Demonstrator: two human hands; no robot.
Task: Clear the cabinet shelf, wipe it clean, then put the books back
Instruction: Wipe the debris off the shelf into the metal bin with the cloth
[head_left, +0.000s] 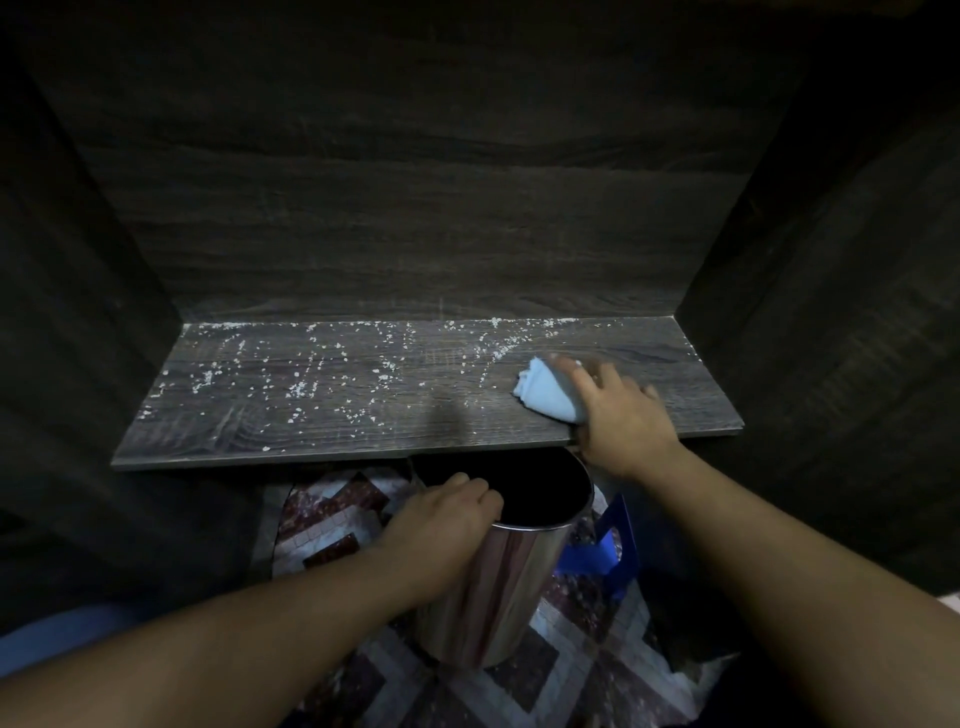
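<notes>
The right arm reaches forward from the lower right, and the right hand (618, 415) lies palm down at the right end of the shelf (363, 415). Its fingers are spread over a bunched pale blue cloth (545, 389), pressing it onto the board near the front edge; the fingertips are blurred.

The left arm comes in from the lower left. The left hand (441, 525) grips the near rim of a metal bin (509, 587), fingers curled over the lip into the dark opening. The bin is tilted, its mouth just under the shelf's front edge, below and left of the cloth.

The shelf is a flat board of dark grey wood-grain laminate, set between the cabinet's side walls and against its back panel (389, 208), which has the same finish. White crumbs (296, 387) are scattered across its left and middle parts and along the back edge; the patch around the cloth is bare.

The bin is a smooth, shiny steel cylinder. Just beside it on the right is a blue plastic object (613, 545), partly hidden. Beneath is a floor (571, 670) of speckled tiles in dark red and pale diamond shapes.
</notes>
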